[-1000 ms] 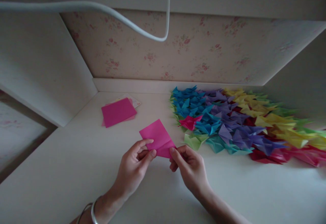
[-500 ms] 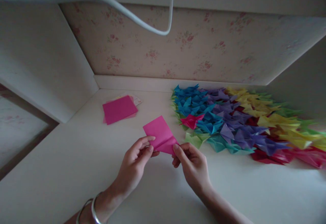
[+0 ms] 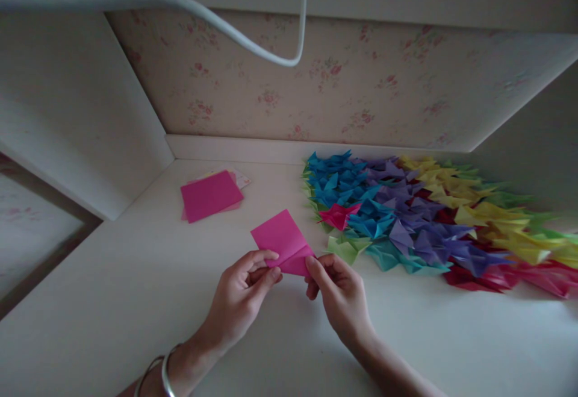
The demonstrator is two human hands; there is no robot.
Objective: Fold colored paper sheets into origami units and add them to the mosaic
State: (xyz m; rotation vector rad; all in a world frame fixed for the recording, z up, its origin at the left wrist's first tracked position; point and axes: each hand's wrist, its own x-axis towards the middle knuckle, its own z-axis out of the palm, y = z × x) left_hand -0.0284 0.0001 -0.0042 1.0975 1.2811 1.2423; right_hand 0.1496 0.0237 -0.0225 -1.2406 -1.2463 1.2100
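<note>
A pink sheet of origami paper (image 3: pixel 280 234), partly folded, is held above the white desk between my two hands. My left hand (image 3: pixel 241 291) pinches its lower left edge between thumb and fingers. With thumb and curled fingers, my right hand (image 3: pixel 341 294) grips the lower right corner. A crease runs across the paper near the lower edge, with a narrow flap below it. My fingertips behind the sheet are partly hidden.
Left of the hands lies a stack of pink paper (image 3: pixel 212 197). Rows of folded paper cranes (image 3: pixel 406 210) in blue, purple, yellow, green and red cover the right side. A white cable (image 3: pixel 235 34) hangs in front of the flowered wall (image 3: pixel 271 96).
My left thumb and fingers have shifted slightly to the right along the paper's lower edge. The right hand keeps its grip almost unmoved.
</note>
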